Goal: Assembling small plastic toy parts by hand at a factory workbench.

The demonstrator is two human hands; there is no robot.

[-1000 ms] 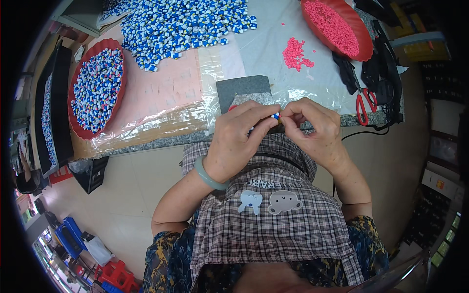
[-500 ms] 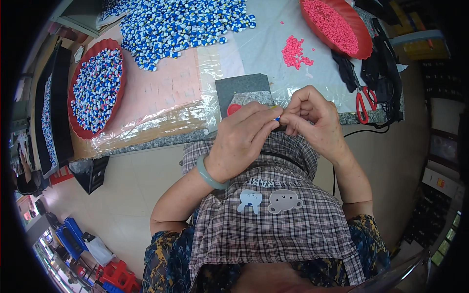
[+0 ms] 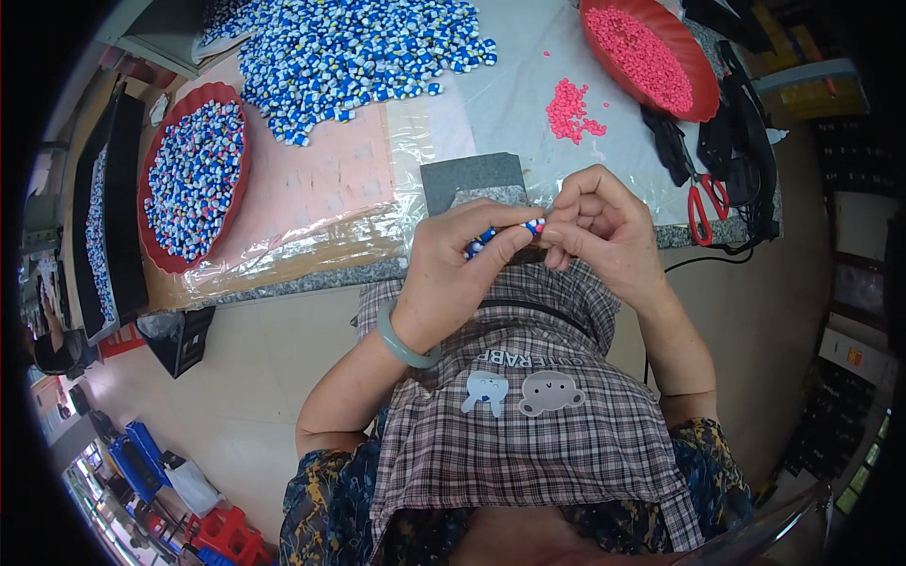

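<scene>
Left hand (image 3: 448, 259) slightly more spread, at plastic-covered table (image 3: 500, 99) (pale floor (image 3: 250, 396) below)

The bead heap (image 3: 354, 57) lies behind and left of the pad (image 3: 472, 172), between two bowls (image 3: 706, 87).

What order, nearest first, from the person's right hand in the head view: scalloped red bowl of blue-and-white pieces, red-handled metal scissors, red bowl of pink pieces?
1. Scissors: right side.
2. Pink-piece bowl: upper right.
3. Blue-and-white-piece bowl: far left.

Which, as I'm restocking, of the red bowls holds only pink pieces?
The upper right bowl, all pink; the left bowl holds mostly blue and white pieces.
</scene>
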